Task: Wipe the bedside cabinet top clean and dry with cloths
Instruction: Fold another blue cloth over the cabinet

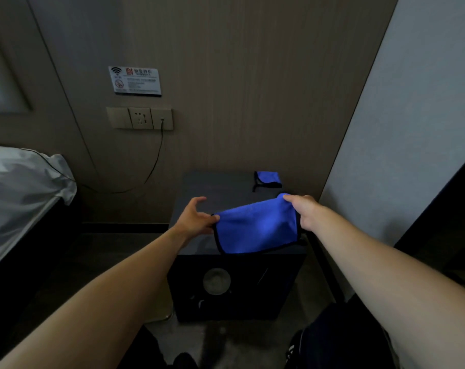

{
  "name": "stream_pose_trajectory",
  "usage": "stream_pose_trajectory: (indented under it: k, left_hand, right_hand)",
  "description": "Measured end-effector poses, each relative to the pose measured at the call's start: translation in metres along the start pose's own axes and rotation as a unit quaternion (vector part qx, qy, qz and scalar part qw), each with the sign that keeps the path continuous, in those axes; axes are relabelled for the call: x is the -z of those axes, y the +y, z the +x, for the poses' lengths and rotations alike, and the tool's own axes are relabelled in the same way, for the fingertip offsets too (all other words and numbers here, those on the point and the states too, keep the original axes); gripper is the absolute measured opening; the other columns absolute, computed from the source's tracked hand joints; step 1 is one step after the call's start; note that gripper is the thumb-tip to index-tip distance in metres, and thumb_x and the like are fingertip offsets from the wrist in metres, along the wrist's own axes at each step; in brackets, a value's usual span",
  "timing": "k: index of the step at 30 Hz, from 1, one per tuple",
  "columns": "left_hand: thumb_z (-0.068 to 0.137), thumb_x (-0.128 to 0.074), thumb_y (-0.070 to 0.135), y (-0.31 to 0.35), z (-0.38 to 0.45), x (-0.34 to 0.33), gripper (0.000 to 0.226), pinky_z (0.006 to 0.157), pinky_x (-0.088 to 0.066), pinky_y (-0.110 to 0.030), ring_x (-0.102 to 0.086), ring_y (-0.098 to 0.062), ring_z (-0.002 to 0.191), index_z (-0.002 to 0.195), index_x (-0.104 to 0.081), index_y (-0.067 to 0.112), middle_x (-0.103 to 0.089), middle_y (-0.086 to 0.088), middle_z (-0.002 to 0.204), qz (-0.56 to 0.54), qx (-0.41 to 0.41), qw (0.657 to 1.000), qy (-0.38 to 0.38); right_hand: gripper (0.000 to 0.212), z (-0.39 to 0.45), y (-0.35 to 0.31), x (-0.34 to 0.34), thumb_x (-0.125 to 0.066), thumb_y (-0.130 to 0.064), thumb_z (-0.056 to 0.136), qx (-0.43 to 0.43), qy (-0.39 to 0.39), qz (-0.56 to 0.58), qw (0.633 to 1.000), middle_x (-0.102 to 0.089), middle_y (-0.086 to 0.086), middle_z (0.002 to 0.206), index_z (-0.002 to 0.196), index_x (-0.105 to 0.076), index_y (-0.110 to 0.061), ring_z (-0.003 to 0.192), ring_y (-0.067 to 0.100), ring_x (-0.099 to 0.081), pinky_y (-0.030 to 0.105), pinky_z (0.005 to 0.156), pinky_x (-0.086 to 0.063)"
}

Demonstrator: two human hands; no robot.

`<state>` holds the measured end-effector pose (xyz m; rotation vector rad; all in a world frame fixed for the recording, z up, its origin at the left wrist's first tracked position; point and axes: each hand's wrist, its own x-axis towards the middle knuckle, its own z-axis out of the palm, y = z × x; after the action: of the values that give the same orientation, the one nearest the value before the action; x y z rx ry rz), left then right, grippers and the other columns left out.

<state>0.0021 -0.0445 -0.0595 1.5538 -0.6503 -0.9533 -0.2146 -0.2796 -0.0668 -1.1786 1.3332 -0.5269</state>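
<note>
A dark bedside cabinet (212, 187) stands against the wall, its top dim and bare at the left. I hold a blue cloth with black edging (255, 230) spread above the cabinet's front half. My left hand (196, 218) pinches its left corner, the other fingers spread. My right hand (303, 211) grips its right upper edge. A second blue cloth (268, 179), folded small, lies on the cabinet's back right corner.
A bed with a white pillow (21, 182) is at the left. On the wall hang a socket panel (139, 118) with a plugged cable and a sign (134, 80). A grey wall (399, 155) closes in on the right. My dark shoes show at the bottom.
</note>
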Motion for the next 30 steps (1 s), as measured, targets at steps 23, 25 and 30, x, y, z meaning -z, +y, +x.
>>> stream_pose_trajectory:
  k: [23, 25, 30]
  left_hand:
    - [0.089, -0.071, 0.032, 0.014, 0.006, -0.01, 0.02, 0.078, -0.054, -0.035, -0.065, -0.018, 0.087, 0.094, -0.068, 0.013, -0.07, -0.004, 0.09, 0.286, -0.153, 0.944, 0.056]
    - [0.085, -0.076, 0.029, 0.018, 0.007, -0.017, 0.024, 0.075, -0.052, -0.036, -0.063, -0.017, 0.081, 0.085, -0.065, 0.008, -0.068, -0.004, 0.081, 0.277, -0.18, 0.942, 0.067]
    - [0.073, -0.087, 0.015, 0.032, 0.005, -0.031, 0.021, 0.076, -0.058, -0.035, -0.069, -0.013, 0.078, 0.08, -0.068, 0.008, -0.072, -0.002, 0.078, 0.28, -0.227, 0.933, 0.002]
  right_hand:
    - [0.016, -0.087, -0.018, -0.005, -0.053, -0.023, 0.099, 0.208, 0.053, -0.604, 0.767, -0.054, 0.003, 0.116, 0.103, -0.068, -0.024, 0.109, 0.025, -0.05, 0.042, 0.093, -0.037]
    - [0.019, -0.087, -0.015, -0.011, -0.054, -0.015, 0.096, 0.196, 0.033, -0.625, 0.755, -0.051, 0.0, 0.119, 0.106, -0.064, -0.029, 0.117, 0.025, -0.046, 0.045, 0.101, -0.033]
    - [0.043, -0.088, -0.013, -0.028, -0.053, 0.002, 0.09, 0.17, -0.072, -0.561, 0.807, -0.057, -0.003, 0.122, 0.118, -0.056, -0.031, 0.12, 0.021, -0.052, 0.044, 0.104, -0.038]
